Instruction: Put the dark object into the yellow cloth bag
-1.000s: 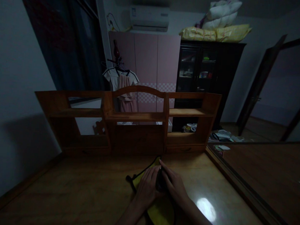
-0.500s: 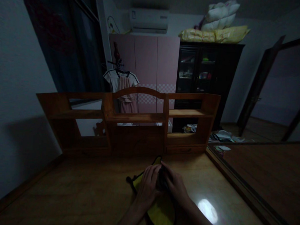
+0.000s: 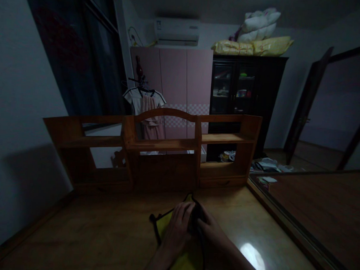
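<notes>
A yellow item with black edging (image 3: pixel 190 261), perhaps a cloth bag, lies on the wooden desktop (image 3: pixel 105 231) below my hands. My left hand (image 3: pixel 179 225) rests across it with fingers bent together over its middle, up against a dark part. From the other side, my right hand (image 3: pixel 209 229) is closed round the black side of the same item, thumb toward the left hand. Between the hands sits a dark patch (image 3: pixel 194 220), too dim to make out. One black-edged corner sticks out past the fingertips, and another with a dark knob points left.
A wooden shelf unit (image 3: pixel 164 144) with open compartments stands along the desk's far edge. A raised wooden rim (image 3: pixel 283 229) borders the right side. Beyond are a pink wardrobe (image 3: pixel 173 77), hanging clothes (image 3: pixel 150 106) and a dark cabinet (image 3: pixel 237 86). A white wall (image 3: pixel 24 117) is on the left.
My right hand has shifted its fingers slightly lower along the black side. The yellow item has moved a little left and toward me. The view has tilted slightly upward.
</notes>
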### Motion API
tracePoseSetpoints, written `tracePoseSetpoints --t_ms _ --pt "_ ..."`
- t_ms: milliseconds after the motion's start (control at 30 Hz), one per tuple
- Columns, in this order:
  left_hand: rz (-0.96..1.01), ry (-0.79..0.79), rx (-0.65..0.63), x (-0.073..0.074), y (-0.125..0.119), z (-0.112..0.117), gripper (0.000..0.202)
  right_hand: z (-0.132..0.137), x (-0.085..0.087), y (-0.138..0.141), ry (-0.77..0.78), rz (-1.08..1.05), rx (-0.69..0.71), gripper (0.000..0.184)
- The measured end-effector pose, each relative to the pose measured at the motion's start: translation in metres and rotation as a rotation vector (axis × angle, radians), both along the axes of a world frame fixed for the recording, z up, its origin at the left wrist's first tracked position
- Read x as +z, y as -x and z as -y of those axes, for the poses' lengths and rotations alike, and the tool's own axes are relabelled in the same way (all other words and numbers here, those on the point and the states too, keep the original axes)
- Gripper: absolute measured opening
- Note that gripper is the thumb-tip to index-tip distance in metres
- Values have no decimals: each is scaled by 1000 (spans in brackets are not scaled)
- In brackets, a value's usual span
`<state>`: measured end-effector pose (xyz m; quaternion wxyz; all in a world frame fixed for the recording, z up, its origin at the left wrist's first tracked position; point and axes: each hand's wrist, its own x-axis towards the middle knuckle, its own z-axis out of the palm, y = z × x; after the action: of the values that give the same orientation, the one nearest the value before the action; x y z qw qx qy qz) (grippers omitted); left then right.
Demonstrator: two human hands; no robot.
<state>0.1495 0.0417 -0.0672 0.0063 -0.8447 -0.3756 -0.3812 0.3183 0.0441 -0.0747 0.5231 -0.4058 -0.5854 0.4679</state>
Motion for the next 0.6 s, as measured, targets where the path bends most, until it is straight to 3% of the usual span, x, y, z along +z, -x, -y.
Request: tracePoseSetpoints --t_ms 200,367,433,600 --pt "-16 -10 22 1 -2 1 82 0 6 1 -154 145 -1 42" --pt "-1 6 65 4 -3 2 85 5 20 4 -247 308 -266 39" --pt "7 10 72 5 -4 3 85 8 26 4 -299 352 -309 38" --pt "22 17 73 3 -6 5 86 14 32 0 -288 308 -173 33"
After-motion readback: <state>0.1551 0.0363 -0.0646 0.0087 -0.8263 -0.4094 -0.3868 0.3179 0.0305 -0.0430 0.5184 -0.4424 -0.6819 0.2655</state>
